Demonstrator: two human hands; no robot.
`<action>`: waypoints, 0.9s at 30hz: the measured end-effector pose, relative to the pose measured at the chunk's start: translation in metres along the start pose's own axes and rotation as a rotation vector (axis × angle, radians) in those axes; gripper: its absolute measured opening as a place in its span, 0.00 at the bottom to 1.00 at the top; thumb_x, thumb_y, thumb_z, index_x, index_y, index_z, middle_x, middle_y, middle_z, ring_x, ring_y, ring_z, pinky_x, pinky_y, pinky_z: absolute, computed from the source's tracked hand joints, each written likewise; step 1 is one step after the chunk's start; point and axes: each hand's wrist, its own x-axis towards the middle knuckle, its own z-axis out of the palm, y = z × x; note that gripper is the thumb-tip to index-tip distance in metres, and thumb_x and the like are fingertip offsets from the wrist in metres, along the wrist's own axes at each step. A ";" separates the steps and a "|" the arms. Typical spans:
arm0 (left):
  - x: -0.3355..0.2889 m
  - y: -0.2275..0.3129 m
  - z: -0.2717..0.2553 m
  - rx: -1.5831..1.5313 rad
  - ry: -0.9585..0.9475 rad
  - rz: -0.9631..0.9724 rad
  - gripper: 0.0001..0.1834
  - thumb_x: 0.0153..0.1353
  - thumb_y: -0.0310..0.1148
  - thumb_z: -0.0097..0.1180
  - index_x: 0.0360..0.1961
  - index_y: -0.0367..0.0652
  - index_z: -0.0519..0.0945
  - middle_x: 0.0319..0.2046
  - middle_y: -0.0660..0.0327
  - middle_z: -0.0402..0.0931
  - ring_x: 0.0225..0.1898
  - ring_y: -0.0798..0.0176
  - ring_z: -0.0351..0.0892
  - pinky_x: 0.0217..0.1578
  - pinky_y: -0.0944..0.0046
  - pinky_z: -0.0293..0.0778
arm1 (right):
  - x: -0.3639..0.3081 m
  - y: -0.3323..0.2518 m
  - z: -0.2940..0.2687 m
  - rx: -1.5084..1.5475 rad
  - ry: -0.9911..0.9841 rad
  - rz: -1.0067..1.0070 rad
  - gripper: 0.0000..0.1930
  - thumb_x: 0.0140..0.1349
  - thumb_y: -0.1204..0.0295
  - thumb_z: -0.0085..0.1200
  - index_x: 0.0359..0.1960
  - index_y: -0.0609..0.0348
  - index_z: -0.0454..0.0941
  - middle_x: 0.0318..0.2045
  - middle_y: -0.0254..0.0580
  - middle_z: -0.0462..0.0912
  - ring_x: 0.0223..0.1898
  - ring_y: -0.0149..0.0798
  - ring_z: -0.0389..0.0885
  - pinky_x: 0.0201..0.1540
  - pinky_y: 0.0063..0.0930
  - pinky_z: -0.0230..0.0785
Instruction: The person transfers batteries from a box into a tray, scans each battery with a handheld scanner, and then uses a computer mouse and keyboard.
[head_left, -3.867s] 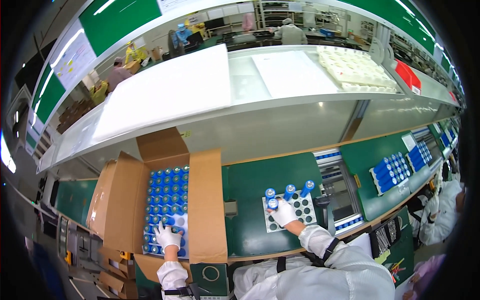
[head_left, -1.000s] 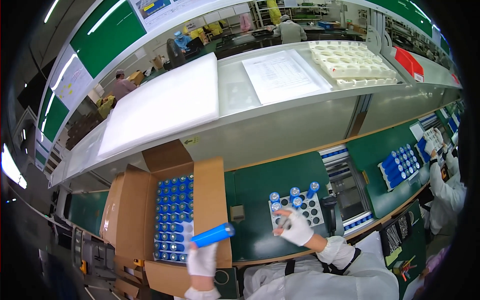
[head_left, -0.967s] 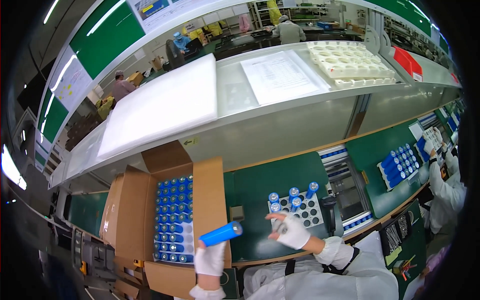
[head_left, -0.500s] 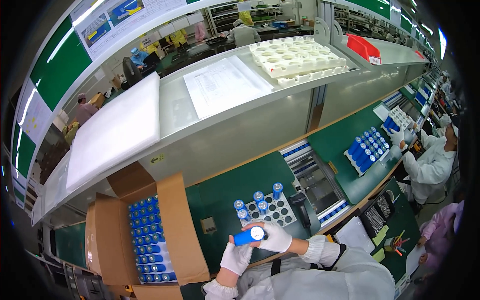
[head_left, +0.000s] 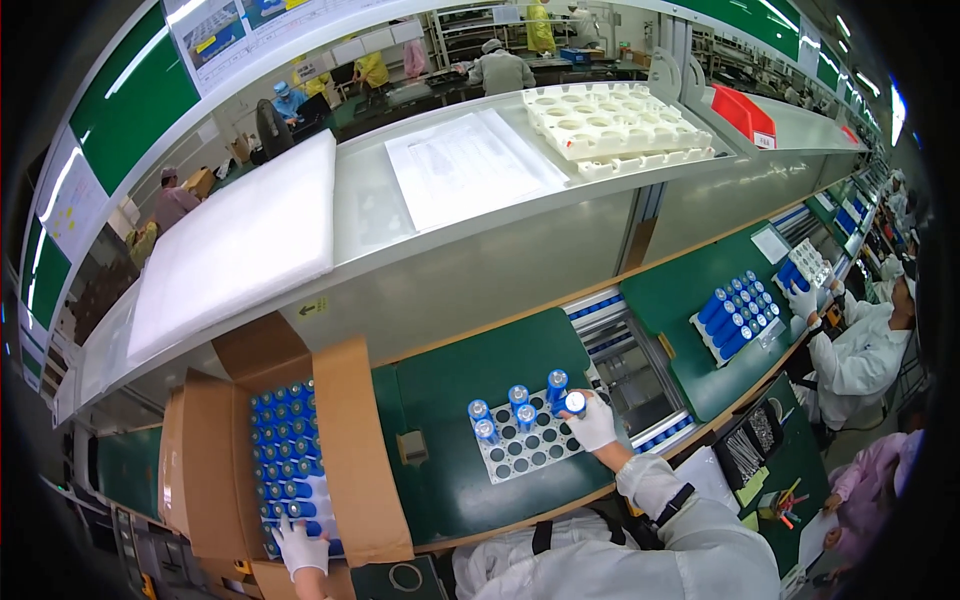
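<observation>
Left hand is nearest me, in the near end of the carton, fingers spread on the carton cells; can't tell if it grips one. Right hand is clamped round the held cell, over the right part of the tray. Key relation: held cell sits at the fingertips, on the hand's far-left side, silver end up and toward my camera, long axis near upright with a slight lean. Its lower end is hidden, so I can't tell if it's seated. Right hand is by far the closer one; left is off beyond the carton's flap, which stands between it and the tray.

Standing cells fill some far-side holes, one just beside the held cell, so tight there; bare holes lie left and nearer. Small box on the green surface, between flap and tray, out of the right hand's way. Further right: conveyor, then a loaded tray and a co-worker. Farthest: shelf with foam, papers, white holders, red bin.
</observation>
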 end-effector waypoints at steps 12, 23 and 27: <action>0.017 -0.032 0.032 0.568 -0.476 -0.207 0.43 0.41 0.56 0.73 0.56 0.38 0.80 0.76 0.53 0.44 0.75 0.40 0.43 0.71 0.54 0.55 | 0.017 0.005 0.010 -0.144 -0.213 0.095 0.26 0.54 0.56 0.66 0.49 0.62 0.78 0.44 0.55 0.82 0.44 0.56 0.82 0.49 0.43 0.75; -0.007 0.006 -0.024 0.371 -0.353 -0.056 0.47 0.54 0.49 0.61 0.67 0.27 0.61 0.60 0.36 0.70 0.62 0.40 0.71 0.62 0.58 0.68 | 0.015 0.000 0.006 -0.177 -0.216 0.149 0.26 0.54 0.55 0.67 0.49 0.60 0.79 0.43 0.55 0.82 0.45 0.58 0.82 0.49 0.45 0.75; -0.013 0.007 -0.068 -0.069 -0.152 -0.161 0.26 0.56 0.34 0.62 0.56 0.35 0.77 0.41 0.46 0.83 0.46 0.49 0.82 0.52 0.54 0.75 | 0.011 -0.004 0.004 -0.154 -0.162 0.123 0.29 0.54 0.55 0.67 0.53 0.60 0.77 0.44 0.55 0.81 0.44 0.57 0.82 0.48 0.45 0.75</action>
